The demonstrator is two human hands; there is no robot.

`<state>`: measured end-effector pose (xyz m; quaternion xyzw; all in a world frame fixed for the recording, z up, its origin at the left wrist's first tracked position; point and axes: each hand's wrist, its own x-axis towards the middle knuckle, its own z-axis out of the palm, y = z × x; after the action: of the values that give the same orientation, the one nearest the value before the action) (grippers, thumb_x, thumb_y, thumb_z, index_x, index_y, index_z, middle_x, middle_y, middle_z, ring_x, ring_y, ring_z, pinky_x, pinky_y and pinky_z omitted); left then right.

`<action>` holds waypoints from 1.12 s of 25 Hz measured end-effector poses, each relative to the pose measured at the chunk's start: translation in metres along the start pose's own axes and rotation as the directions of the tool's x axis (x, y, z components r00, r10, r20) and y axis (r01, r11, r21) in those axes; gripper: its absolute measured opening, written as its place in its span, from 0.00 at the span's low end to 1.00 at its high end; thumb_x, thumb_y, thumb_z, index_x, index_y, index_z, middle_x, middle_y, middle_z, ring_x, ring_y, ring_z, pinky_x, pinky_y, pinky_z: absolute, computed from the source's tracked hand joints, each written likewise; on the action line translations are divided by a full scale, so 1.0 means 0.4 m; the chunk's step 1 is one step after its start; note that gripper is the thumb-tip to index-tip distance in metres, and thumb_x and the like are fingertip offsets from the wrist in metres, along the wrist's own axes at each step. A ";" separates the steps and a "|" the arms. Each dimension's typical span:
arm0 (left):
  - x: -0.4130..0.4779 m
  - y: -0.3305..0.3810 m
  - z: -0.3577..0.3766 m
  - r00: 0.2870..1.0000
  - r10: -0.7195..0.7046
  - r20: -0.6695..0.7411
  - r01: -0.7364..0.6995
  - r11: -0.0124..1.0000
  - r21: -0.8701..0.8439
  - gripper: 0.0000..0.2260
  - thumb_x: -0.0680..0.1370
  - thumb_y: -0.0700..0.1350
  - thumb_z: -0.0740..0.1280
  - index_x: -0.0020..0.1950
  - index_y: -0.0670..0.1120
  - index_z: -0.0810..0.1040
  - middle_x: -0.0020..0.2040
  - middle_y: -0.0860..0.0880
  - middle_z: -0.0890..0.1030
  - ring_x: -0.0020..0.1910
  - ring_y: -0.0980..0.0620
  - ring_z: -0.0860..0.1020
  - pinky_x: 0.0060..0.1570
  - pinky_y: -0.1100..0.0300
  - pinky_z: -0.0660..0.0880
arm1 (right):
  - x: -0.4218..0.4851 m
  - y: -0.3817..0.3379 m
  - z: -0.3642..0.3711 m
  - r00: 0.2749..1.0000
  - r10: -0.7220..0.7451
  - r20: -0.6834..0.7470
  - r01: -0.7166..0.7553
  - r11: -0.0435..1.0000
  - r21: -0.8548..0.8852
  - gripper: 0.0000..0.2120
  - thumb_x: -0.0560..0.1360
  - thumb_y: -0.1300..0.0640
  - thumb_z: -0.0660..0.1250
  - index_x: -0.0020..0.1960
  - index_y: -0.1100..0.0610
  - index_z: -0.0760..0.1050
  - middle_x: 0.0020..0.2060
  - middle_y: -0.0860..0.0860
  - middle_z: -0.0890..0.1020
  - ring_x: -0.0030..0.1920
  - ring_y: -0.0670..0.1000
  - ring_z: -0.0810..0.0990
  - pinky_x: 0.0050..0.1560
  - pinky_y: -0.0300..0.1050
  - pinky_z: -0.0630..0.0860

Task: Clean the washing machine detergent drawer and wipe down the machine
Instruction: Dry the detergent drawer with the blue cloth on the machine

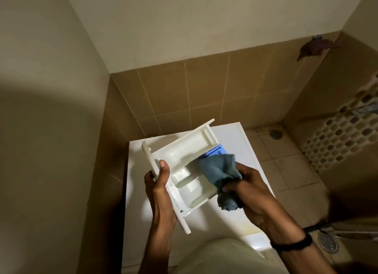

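Tan tiled walls are boxing in a dim corner, and the white washing machine is sitting right in it, seen from above.

Grip first: the left hand is clamping the front panel of the detergent drawer, with the thumb lying on the inner side and the fingers wrapping round the outer face. The drawer is out of the machine and is being held tilted over the lid, compartments facing up. I can't tell whether its far end is touching the lid. The right hand is squeezing a bunched blue-grey cloth, with its fingers curling tight around the wad. The loose end of the cloth is pressing into the drawer on the right side, just beside the blue insert at the back. Nothing on the drawer is looking sharp enough to read. A black band is sitting around the right wrist.

Further out, pale floor tiles are running off to the right of the machine, with one round drain near the far corner and a bigger metal one close by the right forearm. A strip of pebbly mosaic is running along the right wall, and a dark rag is hanging high up on that wall.
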<state>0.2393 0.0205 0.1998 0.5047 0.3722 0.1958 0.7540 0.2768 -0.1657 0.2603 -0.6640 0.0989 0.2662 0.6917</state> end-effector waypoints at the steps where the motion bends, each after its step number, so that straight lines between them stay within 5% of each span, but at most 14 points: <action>1: 0.001 0.001 0.002 1.000 -0.007 -0.020 0.007 1.000 -0.025 0.40 0.59 0.74 0.78 0.62 0.50 0.81 0.60 0.43 0.84 0.59 0.38 0.83 0.62 0.37 0.78 | -0.006 -0.005 0.000 0.999 0.032 -0.037 -0.028 0.996 0.090 0.15 0.69 0.79 0.61 0.48 0.67 0.79 0.34 0.65 0.81 0.31 0.60 0.80 0.34 0.49 0.78; 3: -0.004 -0.003 0.006 0.999 0.002 -0.050 -0.004 0.999 -0.043 0.41 0.61 0.73 0.78 0.63 0.47 0.79 0.60 0.42 0.84 0.58 0.40 0.83 0.60 0.39 0.79 | -0.007 -0.008 0.010 0.994 0.085 -0.062 -0.067 0.966 0.249 0.11 0.70 0.77 0.65 0.50 0.69 0.80 0.42 0.66 0.85 0.39 0.63 0.84 0.46 0.55 0.82; 9: -0.075 -0.019 0.025 0.975 0.224 -0.001 -0.224 0.974 0.030 0.31 0.69 0.63 0.75 0.65 0.47 0.75 0.52 0.50 0.84 0.52 0.46 0.83 0.56 0.38 0.79 | -0.007 0.005 0.102 0.967 0.248 0.052 -0.245 0.869 0.431 0.07 0.74 0.70 0.70 0.52 0.70 0.79 0.47 0.65 0.85 0.49 0.65 0.85 0.54 0.58 0.82; 10: -0.086 -0.020 0.028 0.961 0.275 0.036 -0.277 0.960 0.043 0.31 0.69 0.60 0.74 0.66 0.46 0.73 0.52 0.50 0.84 0.51 0.47 0.83 0.54 0.42 0.80 | 0.004 0.008 0.118 0.961 0.271 0.052 -0.266 0.859 0.438 0.06 0.74 0.71 0.69 0.51 0.70 0.79 0.46 0.64 0.85 0.48 0.64 0.85 0.53 0.58 0.83; 13: -0.096 -0.029 0.023 0.918 0.369 0.147 -0.383 0.920 0.087 0.34 0.69 0.57 0.74 0.69 0.42 0.71 0.52 0.50 0.83 0.49 0.49 0.83 0.51 0.52 0.80 | 0.047 -0.005 0.159 0.950 0.309 -0.038 -0.255 0.844 0.471 0.06 0.76 0.74 0.62 0.48 0.67 0.73 0.34 0.60 0.79 0.29 0.53 0.80 0.25 0.40 0.76; 15: -0.090 -0.029 0.018 0.906 0.379 0.189 -0.404 0.907 0.117 0.35 0.68 0.57 0.74 0.70 0.43 0.70 0.54 0.51 0.84 0.51 0.50 0.83 0.52 0.54 0.80 | 0.072 -0.008 0.169 0.944 0.323 -0.061 -0.272 0.873 0.405 0.07 0.76 0.75 0.58 0.46 0.66 0.72 0.33 0.60 0.74 0.26 0.53 0.75 0.24 0.41 0.72; 20: -0.058 0.003 0.005 0.887 0.402 0.228 -0.444 0.877 0.182 0.36 0.68 0.62 0.72 0.71 0.45 0.70 0.53 0.56 0.82 0.51 0.52 0.82 0.51 0.52 0.80 | 0.060 -0.015 0.163 0.935 0.297 0.191 -0.319 0.944 0.091 0.10 0.74 0.76 0.58 0.43 0.66 0.76 0.37 0.61 0.81 0.39 0.58 0.82 0.40 0.48 0.78; 23: -0.076 0.008 0.007 0.864 0.460 0.205 -0.491 0.860 0.139 0.36 0.69 0.58 0.73 0.71 0.41 0.69 0.58 0.47 0.81 0.54 0.49 0.83 0.53 0.52 0.81 | 0.082 -0.023 0.119 0.904 0.259 0.339 -0.361 0.887 0.287 0.14 0.72 0.79 0.57 0.48 0.66 0.76 0.45 0.62 0.82 0.45 0.58 0.83 0.45 0.49 0.83; 26: -0.103 -0.012 0.018 0.869 0.452 0.203 -0.481 0.868 0.122 0.37 0.68 0.55 0.75 0.72 0.40 0.69 0.59 0.44 0.82 0.56 0.43 0.84 0.54 0.48 0.82 | 0.104 0.008 0.133 0.948 0.293 0.125 -0.311 0.763 0.566 0.14 0.70 0.78 0.59 0.51 0.65 0.71 0.47 0.62 0.76 0.46 0.61 0.78 0.45 0.52 0.79; 28: -0.102 -0.015 0.022 0.869 0.431 0.245 -0.470 0.873 0.131 0.38 0.68 0.56 0.75 0.73 0.41 0.69 0.58 0.49 0.83 0.55 0.46 0.84 0.53 0.52 0.82 | 0.094 0.032 0.159 0.952 0.294 -0.089 -0.245 0.900 0.360 0.09 0.71 0.74 0.63 0.50 0.67 0.73 0.42 0.60 0.79 0.41 0.58 0.79 0.38 0.49 0.77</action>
<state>0.2190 -0.0147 0.2111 0.6635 0.1795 0.2773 0.6713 0.2882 -0.0952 0.2369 -0.5294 0.2838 0.2903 0.7449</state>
